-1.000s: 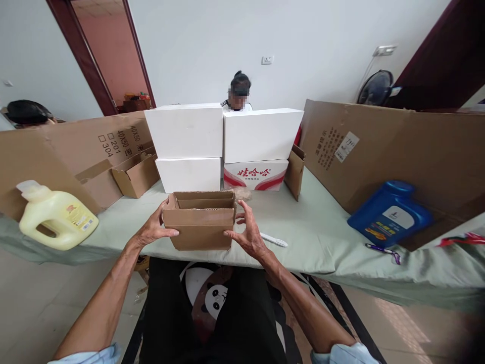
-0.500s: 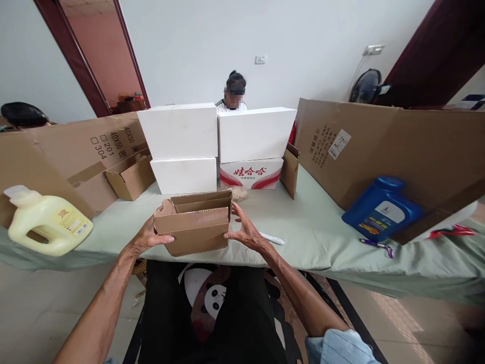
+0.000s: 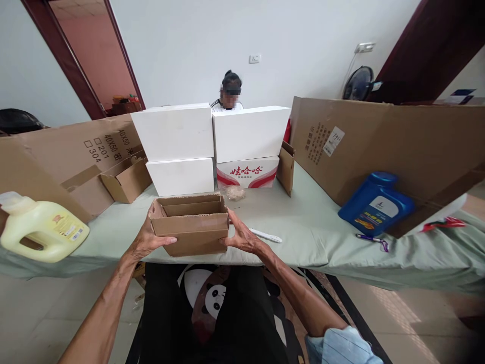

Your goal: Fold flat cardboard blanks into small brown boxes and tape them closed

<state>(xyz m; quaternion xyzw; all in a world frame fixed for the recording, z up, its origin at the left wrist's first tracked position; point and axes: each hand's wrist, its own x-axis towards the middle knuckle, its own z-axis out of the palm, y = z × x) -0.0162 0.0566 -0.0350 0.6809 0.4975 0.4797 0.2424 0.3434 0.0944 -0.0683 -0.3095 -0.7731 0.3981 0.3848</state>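
Cardboard box (image 3: 197, 241) more level vs ½ sec ago, L grip (image 3: 146, 243) & R grip (image 3: 243, 236) both snug round its ends

Green-clothed table (image 3: 303, 227), yellow jug (image 3: 62, 230), blue bottle (image 3: 366, 207)

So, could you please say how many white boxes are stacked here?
4: plain upper-left box, plain upper-right box, plain lower-left box and red-printed lower-right box; others may be hidden behind.

Pale wall (image 3: 182, 45), dark-red doorframe (image 3: 62, 50) — light patch (image 3: 396, 306) on tiled floor (image 3: 41, 313).
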